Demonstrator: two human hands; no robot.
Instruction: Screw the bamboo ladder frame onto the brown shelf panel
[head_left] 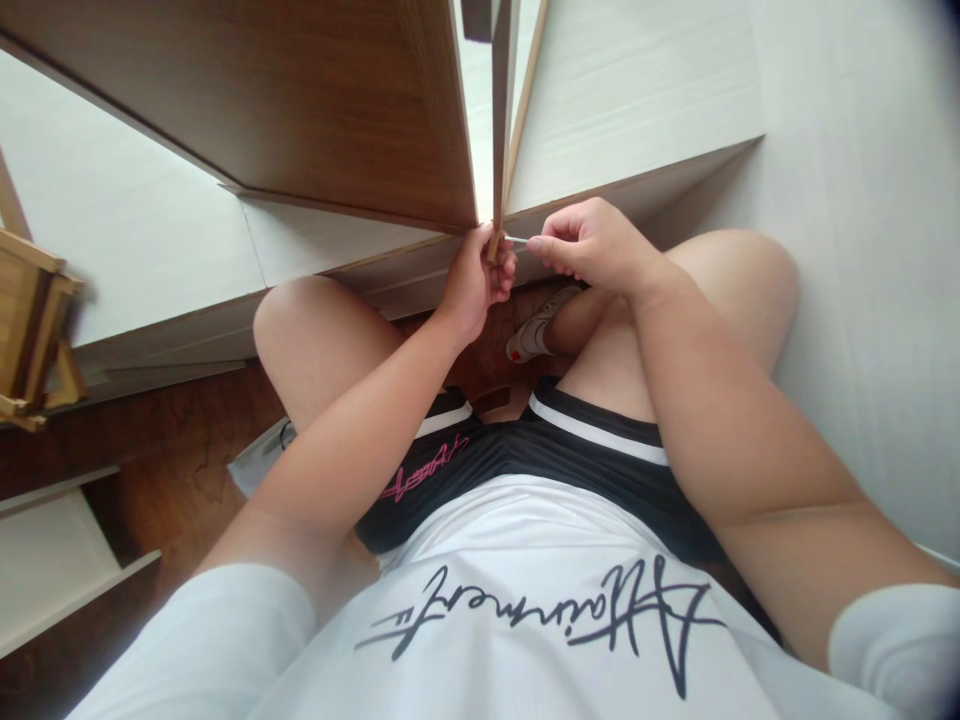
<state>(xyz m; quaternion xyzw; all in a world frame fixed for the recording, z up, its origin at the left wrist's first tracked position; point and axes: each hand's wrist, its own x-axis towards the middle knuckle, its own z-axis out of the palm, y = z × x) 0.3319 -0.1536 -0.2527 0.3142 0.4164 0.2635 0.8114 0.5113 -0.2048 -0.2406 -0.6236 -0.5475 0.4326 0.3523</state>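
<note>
Nearest is the white shirt (525, 540), then black shorts (517, 450) over bent knees. Beyond them, both hands work close together at the edge of the pale surface (645, 90). The right hand (596, 245) pinches a thin rod (517, 239) between thumb and finger. The left hand (480, 275) is curled about the near end of a narrow wooden strip (501, 150). The rod lies between the hands, its long axis running sideways from the right fingertips to the strip, roughly square to it; the right hand is at its outer end. Whether its tip enters the wood, I cannot tell. The strip stretches away from the person, beside a large brown panel (300, 100) on its left.
</note>
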